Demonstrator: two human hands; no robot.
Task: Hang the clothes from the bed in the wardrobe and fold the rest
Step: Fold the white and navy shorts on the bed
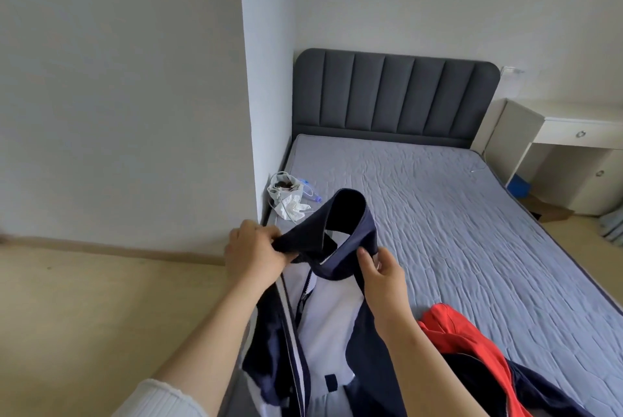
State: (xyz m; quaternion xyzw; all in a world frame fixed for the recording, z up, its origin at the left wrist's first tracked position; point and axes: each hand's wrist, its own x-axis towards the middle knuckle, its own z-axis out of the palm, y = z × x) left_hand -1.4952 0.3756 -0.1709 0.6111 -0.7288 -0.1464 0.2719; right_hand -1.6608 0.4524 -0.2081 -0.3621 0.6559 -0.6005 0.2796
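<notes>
We hold a navy and white jacket (323, 312) by its collar at the near left corner of the bed (438, 214), at about 6 o'clock in the view. The collar stands up in a loop; the zipped front hangs down over the bed edge. Our left hand (253, 253) grips the left end of the collar, fingers curled tight round the cloth. Our right hand (384, 273) lies at the right side of the collar, fingers (365, 260) narrowly curled and touching the navy edge; we cannot tell whether they pinch it. At 5 o'clock a red garment (472, 346) lies on the mattress over dark navy cloth, just beside the right forearm. At 11 o'clock from the collar a white bag (286, 196) rests against the wall. The grey headboard (394, 96) stands at 12 o'clock. A white desk (573, 133) stands at 2 o'clock.
</notes>
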